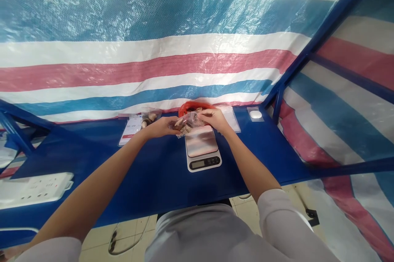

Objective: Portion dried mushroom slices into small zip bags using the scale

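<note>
Between my two hands is a clear plastic bag (184,126) with pale brown pieces in it, held up above the back of a kitchen scale (201,145). My left hand (164,126) grips the bag's left side. With fingers pinched, my right hand (212,117) holds its upper right part. Behind the bag sits a red bag or container (184,108) with more brownish pieces, partly hidden by my hands. Another clear bag of brown and pale pieces (149,117) lies left of my left hand. The scale's display is too dim to read.
A phone (131,128) showing a timer lies at the left. Flat clear bags (231,118) lie right of my right hand, and a small bag with a white disc (255,114) sits farther right. A power strip (37,190) rests at the near left. Striped sheeting (138,69) backs the blue table (160,184).
</note>
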Demonstrator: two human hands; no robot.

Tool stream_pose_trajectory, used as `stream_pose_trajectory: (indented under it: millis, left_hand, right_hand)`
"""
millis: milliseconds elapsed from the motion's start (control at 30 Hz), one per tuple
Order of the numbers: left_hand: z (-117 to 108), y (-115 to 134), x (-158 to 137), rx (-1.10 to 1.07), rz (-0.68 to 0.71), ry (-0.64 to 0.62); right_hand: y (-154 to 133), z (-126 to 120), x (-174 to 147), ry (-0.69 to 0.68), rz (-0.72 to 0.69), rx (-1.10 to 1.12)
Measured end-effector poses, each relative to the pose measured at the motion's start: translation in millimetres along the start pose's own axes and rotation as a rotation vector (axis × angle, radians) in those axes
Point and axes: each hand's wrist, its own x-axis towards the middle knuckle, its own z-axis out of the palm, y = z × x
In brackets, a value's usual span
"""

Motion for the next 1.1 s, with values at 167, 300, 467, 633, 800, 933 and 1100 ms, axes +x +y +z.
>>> stream_pose_trajectory:
  millis: [167,300,467,633,800,933,1100]
  left_hand:
    - [-12,16,5,0.155,-0.071,0.034]
    - [-22,36,12,0.195,-0.074,0.027]
    - [-28,55,26,0.184,-0.105,0.019]
    - [-34,57,40,0.287,-0.138,-0.008]
    - [-46,50,46,0.408,-0.229,0.045]
    - [-57,45,51,0.478,-0.266,0.056]
    - [-66,32,57,0.555,-0.244,0.050]
  right_hand:
    - [6,-13,1,0.106,0.035,0.114]
    - [5,-21,8,0.171,-0.015,0.169]
    - [4,-16,20,0.125,-0.012,0.197]
    - [14,-11,32,0.132,0.036,0.185]
    - [29,-8,45,0.141,0.070,0.259]
    - [34,-6,52,0.123,0.138,0.301]
    - [35,-8,54,0.182,0.155,0.253]
